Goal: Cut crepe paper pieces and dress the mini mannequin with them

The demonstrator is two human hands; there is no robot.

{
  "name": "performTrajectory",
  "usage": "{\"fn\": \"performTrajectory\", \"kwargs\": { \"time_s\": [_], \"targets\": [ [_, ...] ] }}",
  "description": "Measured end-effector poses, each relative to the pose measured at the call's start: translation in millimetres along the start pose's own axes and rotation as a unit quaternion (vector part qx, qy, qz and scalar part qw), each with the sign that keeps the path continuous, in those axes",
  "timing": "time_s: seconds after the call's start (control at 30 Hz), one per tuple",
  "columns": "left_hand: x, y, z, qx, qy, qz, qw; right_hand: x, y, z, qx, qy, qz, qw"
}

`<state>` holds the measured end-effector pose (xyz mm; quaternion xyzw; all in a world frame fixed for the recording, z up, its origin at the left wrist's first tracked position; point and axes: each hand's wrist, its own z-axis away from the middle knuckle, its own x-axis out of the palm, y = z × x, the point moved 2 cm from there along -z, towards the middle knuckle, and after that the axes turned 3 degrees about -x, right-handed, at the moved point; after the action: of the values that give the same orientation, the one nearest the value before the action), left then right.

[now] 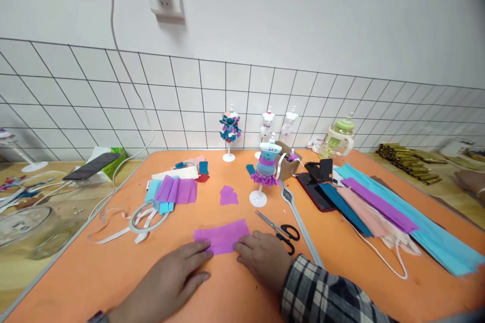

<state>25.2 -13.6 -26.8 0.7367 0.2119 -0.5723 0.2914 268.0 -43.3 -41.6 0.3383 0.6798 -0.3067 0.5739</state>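
A rectangular piece of purple crepe paper (222,236) lies flat on the orange mat in front of me. My left hand (172,275) rests at its left end, fingers stretched out over the edge and thumb apart. At the right end, the fingertips of my right hand (265,257) lie on the near corner. Black-handled scissors (281,232) sit just beyond my right hand, blades pointing away to the left. Farther off stands a small dress-form mannequin (265,166) wrapped in blue and purple with a purple fringe. A small cut purple scrap (229,195) lies past the rectangle.
On the left are a tape roll (149,222) and folded purple and blue crepe strips (176,189). To the right lie long coloured crepe strips (413,217), a dark phone (316,192) and a green-lidded bottle (338,139). Another decorated mannequin (230,128) stands near the tiled wall.
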Motion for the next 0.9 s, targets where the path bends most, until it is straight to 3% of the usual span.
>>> {"fn": "performTrajectory", "kwargs": {
  "time_s": [0.27,0.63,0.9],
  "targets": [
    [-2.9,-5.1,-18.7,0.035,-0.011,-0.042,0.998,-1.6,5.5,-9.1,-0.001,0.005,-0.016,1.000],
    [-3.6,-10.4,-20.3,-0.020,0.027,-0.003,0.999,-10.1,10.4,-25.7,-0.024,0.016,-0.007,1.000],
    [-5.5,-13.6,-30.7,-0.028,0.031,0.017,0.999,-20.8,12.4,-36.4,0.053,-0.043,-0.041,0.997]
  ]
}}
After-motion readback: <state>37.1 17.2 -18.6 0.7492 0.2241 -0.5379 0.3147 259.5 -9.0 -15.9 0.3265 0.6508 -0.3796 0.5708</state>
